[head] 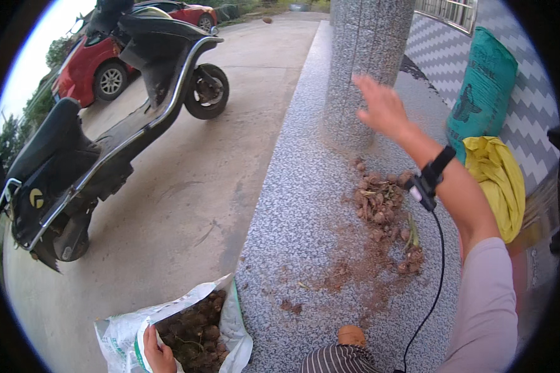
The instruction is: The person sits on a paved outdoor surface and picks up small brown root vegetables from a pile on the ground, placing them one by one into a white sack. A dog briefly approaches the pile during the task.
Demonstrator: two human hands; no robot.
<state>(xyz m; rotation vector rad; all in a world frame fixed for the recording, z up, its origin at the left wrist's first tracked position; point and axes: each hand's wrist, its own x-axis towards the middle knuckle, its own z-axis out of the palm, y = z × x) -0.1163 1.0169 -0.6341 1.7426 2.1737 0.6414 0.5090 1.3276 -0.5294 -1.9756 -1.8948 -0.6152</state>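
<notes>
My left hand (158,352) grips the folded rim of a white woven plastic sack (121,338) at the lower left. Inside the sack lie many soil-covered brown tubers (198,328), which look like taro corms. My right hand (380,105), slightly blurred, is raised in front of the granite-faced column with its fingers stretched out and nothing in them. Beneath my right forearm, a heap of similar dirty corms (380,200) rests on the speckled stone ledge (284,224). A corm with a green stalk (413,256) lies just nearer to me than the heap.
The round column (368,51) stands beyond the heap. A green woven sack (483,88) leans on the tiled wall, above a yellow sack (497,186). A black scooter (107,149) and red car (86,70) stand left. A small brown lump (267,20) appears far off.
</notes>
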